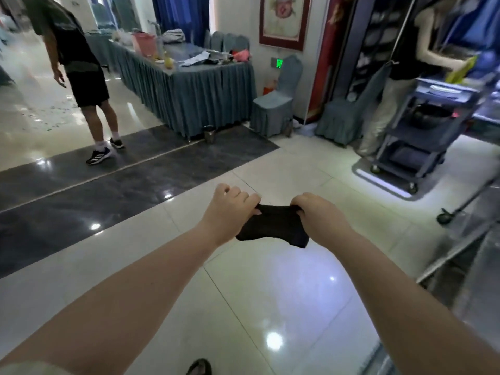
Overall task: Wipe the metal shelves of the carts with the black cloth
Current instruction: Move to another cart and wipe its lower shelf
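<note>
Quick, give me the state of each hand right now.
Left hand: closed, gripping one end of the black cloth.
Right hand: closed, gripping the other end of the same cloth.

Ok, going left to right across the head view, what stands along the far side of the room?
Person in black shorts → skirted table → grey-covered chair → cart with shelves. Nearer, in the same order: left hand, black cloth, right hand.
</note>
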